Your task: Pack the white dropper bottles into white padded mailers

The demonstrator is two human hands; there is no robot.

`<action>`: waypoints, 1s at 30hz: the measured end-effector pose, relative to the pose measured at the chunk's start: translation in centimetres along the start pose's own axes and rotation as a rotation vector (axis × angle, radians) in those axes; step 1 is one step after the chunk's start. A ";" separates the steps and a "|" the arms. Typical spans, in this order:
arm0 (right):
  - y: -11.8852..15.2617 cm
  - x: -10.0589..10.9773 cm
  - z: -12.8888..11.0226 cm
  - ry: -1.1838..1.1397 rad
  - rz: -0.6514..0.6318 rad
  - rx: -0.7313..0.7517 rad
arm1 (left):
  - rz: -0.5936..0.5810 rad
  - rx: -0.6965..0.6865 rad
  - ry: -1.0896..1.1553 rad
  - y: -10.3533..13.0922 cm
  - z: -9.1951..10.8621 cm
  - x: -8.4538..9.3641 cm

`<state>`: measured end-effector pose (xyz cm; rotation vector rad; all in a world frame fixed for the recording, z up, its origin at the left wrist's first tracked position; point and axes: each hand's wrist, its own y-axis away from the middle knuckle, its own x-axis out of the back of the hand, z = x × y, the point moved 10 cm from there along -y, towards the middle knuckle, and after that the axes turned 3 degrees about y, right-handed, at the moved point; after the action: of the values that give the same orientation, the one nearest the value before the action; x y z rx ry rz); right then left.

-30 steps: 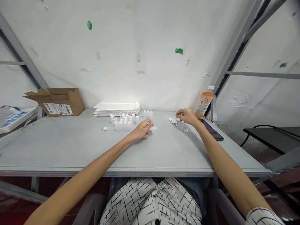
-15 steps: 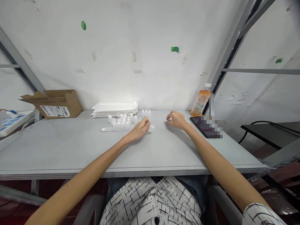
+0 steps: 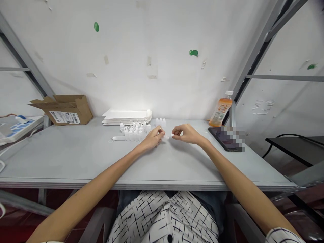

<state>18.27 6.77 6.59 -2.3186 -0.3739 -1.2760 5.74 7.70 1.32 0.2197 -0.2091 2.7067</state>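
The left hand (image 3: 152, 138) rests on the grey table (image 3: 76, 155) with its fingers pinched around a small white dropper bottle (image 3: 164, 137) lying on its side, its tip pointing toward 3 o'clock. Just beside it, the right hand (image 3: 186, 133) is closed on a small white cap (image 3: 172, 135), held at the fingertips close to the bottle's tip but seemingly not yet on it; the gap is too small to judge for certain. At 10 o'clock from the left hand stands a cluster of small white bottles (image 3: 133, 132), and at 12 o'clock a short row of three more (image 3: 160, 122); whether those already carry caps cannot be told at this size. Judging from this, the capping looks partly done, with this bottle in work and an unknown share of the cluster left. Behind the cluster lies a stack of white sheets (image 3: 126, 116). Far off at 9 o'clock sits an open cardboard box (image 3: 64, 109); at 2 o'clock of the right hand stands an orange drink bottle (image 3: 219, 111), with a dark phone (image 3: 224, 138) lying flat at 3 o'clock.
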 end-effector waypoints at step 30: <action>0.3 -3.2 -1.7 -0.528 -0.155 -0.005 | 0.206 -0.245 -0.002 0.4 2.8 2.2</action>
<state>15.49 5.59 4.61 -2.6512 -0.7325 -0.7040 3.96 7.68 4.36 0.1349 -0.5888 2.8488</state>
